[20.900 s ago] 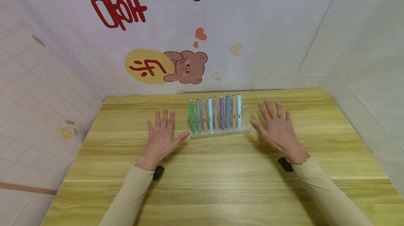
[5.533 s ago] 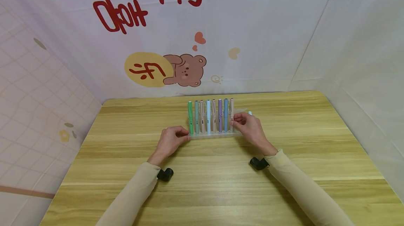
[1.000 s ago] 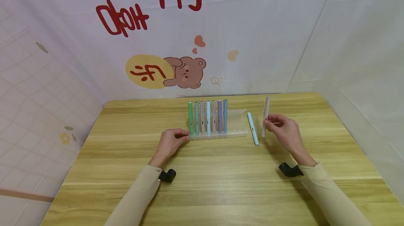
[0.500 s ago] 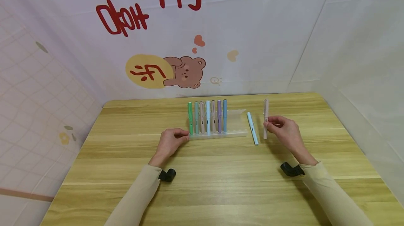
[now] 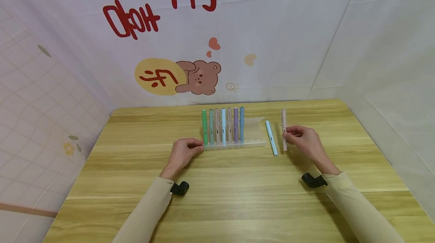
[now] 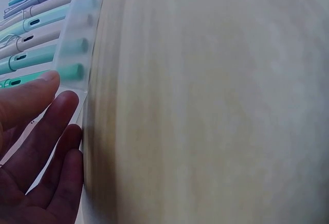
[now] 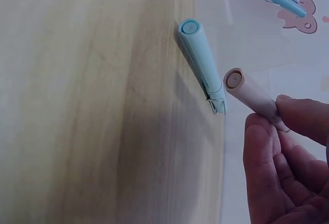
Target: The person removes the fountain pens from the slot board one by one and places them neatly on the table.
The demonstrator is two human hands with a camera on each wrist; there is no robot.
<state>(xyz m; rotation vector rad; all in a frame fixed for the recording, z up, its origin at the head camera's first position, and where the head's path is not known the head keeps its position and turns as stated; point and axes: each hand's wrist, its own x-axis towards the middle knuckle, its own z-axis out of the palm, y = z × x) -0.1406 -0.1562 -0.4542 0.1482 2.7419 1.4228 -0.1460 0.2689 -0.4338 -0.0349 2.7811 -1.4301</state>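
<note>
My right hand (image 5: 304,141) pinches a beige-pink pen (image 5: 284,122) between thumb and fingertips, holding it nearly upright. In the right wrist view this pen (image 7: 254,95) points its end at the camera. Just left of it a light blue pen (image 5: 271,138) lies on the table, also seen as a pale blue pen (image 7: 201,59) in the right wrist view. My left hand (image 5: 183,154) grips the left end of a clear pen rack (image 5: 255,144), thumb beside the green pen (image 6: 31,77). Several pens stand in the rack, from a green pen (image 5: 205,129) to a blue pen (image 5: 242,126).
The rack's right part (image 5: 254,126) bears no pens. A wooden table (image 5: 238,197) stretches in front of both arms. Behind it hangs a white backdrop (image 5: 278,39) with a printed bear (image 5: 202,77). Dark camera mounts (image 5: 180,188) sit at the wrists.
Earlier, the light blue and beige-pink pens left the rack's right end. Over the last second, the right hand has lowered the beige-pink pen slightly and shifted it left. The left hand stays put.
</note>
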